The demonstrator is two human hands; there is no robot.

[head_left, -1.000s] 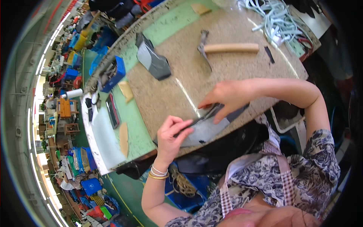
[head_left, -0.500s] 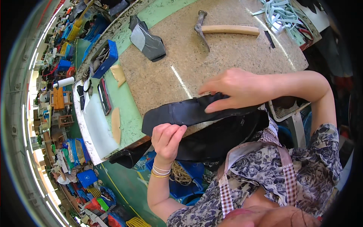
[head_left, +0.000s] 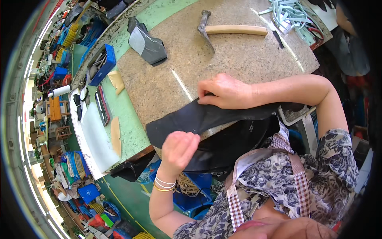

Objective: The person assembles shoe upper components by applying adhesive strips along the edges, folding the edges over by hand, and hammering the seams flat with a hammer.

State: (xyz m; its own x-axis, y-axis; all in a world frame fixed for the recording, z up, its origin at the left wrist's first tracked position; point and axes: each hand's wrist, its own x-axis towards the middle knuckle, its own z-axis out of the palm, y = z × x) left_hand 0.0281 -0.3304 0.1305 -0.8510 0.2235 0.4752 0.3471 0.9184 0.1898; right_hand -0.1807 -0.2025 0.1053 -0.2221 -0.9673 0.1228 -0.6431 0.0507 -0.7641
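Both hands, left (head_left: 179, 149) and right (head_left: 225, 92), grasp a flat black leather piece (head_left: 191, 119) at the near edge of the speckled stone worktop (head_left: 238, 51).

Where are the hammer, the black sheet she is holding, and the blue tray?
hammer (head_left: 234, 30), head view, middle of its wooden handle
black sheet (head_left: 187, 119), head view, its flat middle
blue tray (head_left: 104, 67), head view, its side wall

I see bare forearms, silver and gold bangles (head_left: 164, 184) on my left wrist, a blue-grey floral short-sleeved top (head_left: 286, 187) and checked apron straps (head_left: 300, 185).
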